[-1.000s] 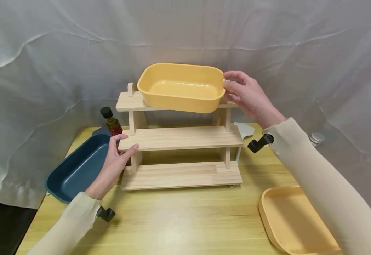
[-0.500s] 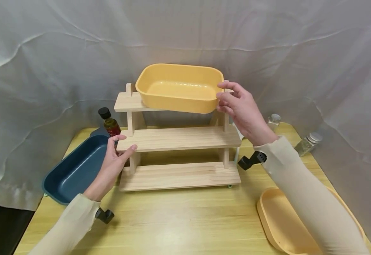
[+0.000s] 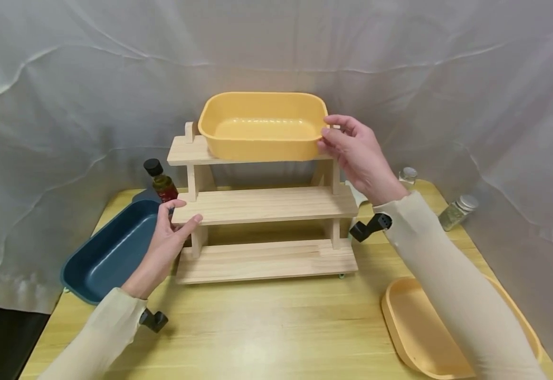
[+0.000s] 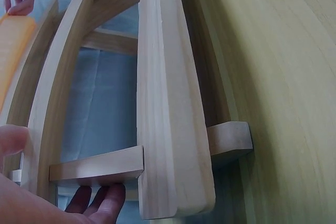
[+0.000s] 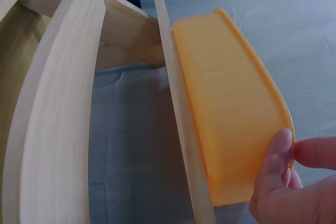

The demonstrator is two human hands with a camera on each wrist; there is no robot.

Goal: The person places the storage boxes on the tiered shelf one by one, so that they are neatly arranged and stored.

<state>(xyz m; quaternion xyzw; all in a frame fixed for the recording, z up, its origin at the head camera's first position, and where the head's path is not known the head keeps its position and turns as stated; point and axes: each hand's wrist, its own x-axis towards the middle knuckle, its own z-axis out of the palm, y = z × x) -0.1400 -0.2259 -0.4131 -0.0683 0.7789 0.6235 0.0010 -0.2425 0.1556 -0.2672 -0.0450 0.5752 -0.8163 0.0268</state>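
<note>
the yellow lid (image 3: 428, 338) on the desk (image 3: 267, 332) is cut off by the lower edge and partly covered by a sleeve. the blue tub (image 3: 110, 253) is partly hidden by the left hand (image 3: 164, 240). the bottle (image 3: 160, 182) label is perhaps too small to be read.

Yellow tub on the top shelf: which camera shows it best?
The head view: the whole yellow tub shows sitting on the wooden rack, with the right hand at its right end. The right wrist view shows only one side wall and the rim in the fingers. The left wrist view catches just an orange sliver at the edge.
</note>
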